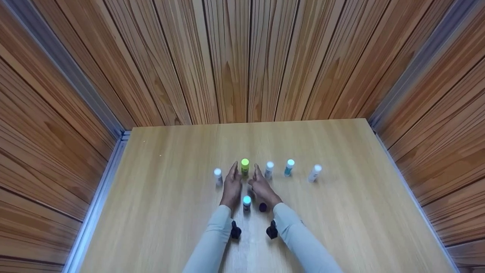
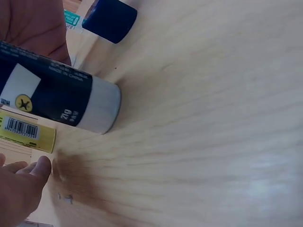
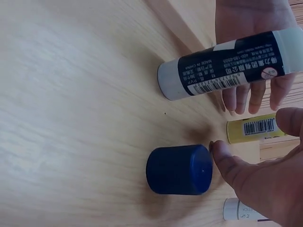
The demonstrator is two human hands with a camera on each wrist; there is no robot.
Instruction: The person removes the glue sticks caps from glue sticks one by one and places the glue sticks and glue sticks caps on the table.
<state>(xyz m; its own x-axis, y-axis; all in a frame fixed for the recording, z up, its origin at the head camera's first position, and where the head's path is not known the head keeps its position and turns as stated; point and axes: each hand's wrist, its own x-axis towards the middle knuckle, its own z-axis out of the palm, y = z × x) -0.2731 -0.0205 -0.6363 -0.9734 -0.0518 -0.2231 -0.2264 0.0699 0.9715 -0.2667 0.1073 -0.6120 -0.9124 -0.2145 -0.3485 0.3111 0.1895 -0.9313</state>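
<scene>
A yellow-green glue stick point(image 1: 245, 167) stands upright between my two hands in the head view. My left hand point(image 1: 232, 187) is on its left with straight fingers, and my right hand point(image 1: 264, 190) mirrors it on the other side, its thumb toward the stick. Neither hand holds anything. Nearer to me, between the wrists, a dark blue glue stick point(image 3: 222, 64) stands uncapped with its pale top showing. Its dark blue cap point(image 3: 177, 170) sits on the table beside it, near the right wrist. The left wrist view shows the left thumb point(image 2: 33, 172) close to the yellow stick's base.
One white-capped glue stick point(image 1: 218, 177) stands just left of the left hand. To the right are another white-capped stick point(image 1: 269, 170), a teal one point(image 1: 288, 168) and a white one point(image 1: 315, 173). Wood-panelled walls point(image 1: 235, 68) border the wooden table point(image 1: 163, 212).
</scene>
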